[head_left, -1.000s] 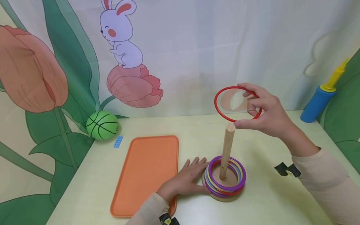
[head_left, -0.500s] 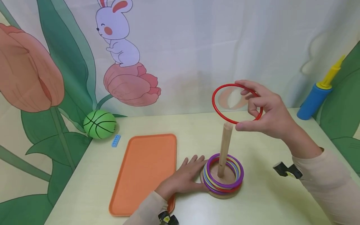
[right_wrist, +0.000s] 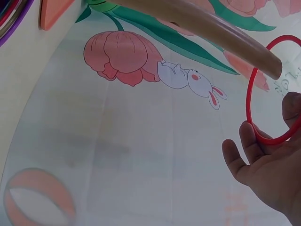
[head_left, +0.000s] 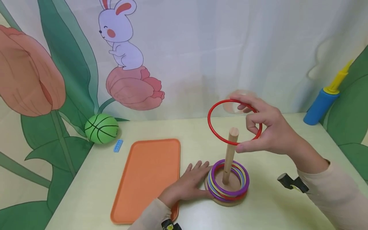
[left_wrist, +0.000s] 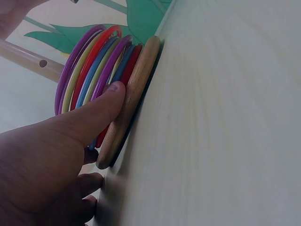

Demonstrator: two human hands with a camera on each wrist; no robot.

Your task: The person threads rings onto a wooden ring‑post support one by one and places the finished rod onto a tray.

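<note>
My right hand (head_left: 267, 129) holds a thin red ring (head_left: 209, 120) by its right side, thumb in front and fingers behind. The ring tilts over the top of a wooden peg (head_left: 230, 159). Its near rim crosses the peg just below the top in the head view. In the right wrist view the peg's end lies within the ring's outline. Around the peg's foot several coloured rings (head_left: 231, 193) are stacked, a purple one uppermost, on a round wooden base (head_left: 227, 203). My left hand (head_left: 188, 187) rests spread beside that base, its thumb (left_wrist: 110, 96) touching the base edge and lower rings.
An orange tray (head_left: 149, 169) lies under and left of my left forearm. Behind it are a green ball (head_left: 101, 128) and a small light-blue block (head_left: 118, 145). A blue and yellow hand pump (head_left: 322, 107) stands at the back right, before a printed curtain (head_left: 187, 64).
My right hand has lowered the red ring and shifted it slightly left, from above the peg's top to overlapping it. My left hand has stayed by the base.
</note>
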